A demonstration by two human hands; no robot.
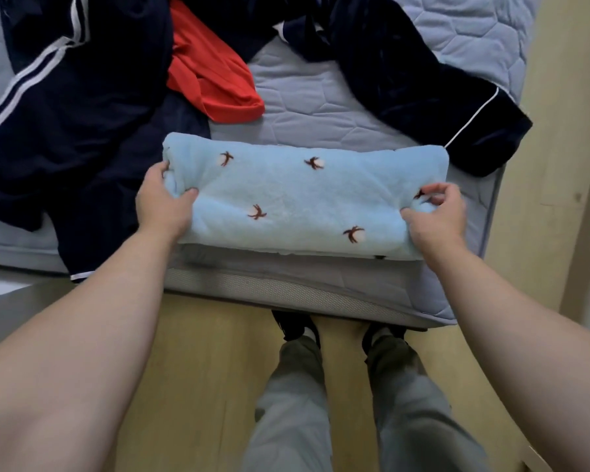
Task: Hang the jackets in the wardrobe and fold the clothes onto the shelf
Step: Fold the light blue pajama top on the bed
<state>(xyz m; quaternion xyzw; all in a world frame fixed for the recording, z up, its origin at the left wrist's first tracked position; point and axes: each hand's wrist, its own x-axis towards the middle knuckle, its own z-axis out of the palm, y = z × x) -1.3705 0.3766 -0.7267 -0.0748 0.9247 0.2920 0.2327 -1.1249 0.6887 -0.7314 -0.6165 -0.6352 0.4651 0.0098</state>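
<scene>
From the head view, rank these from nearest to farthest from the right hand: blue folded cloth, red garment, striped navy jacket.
1. Blue folded cloth: the right hand pinches its right end, at the bed's near edge.
2. Red garment: up and to the left, mid-bed.
3. Striped navy jacket: farthest, on the far left of the bed.

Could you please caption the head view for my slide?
Both hands, left hand and right hand, grip a folded blue garment on the mattress.
</scene>
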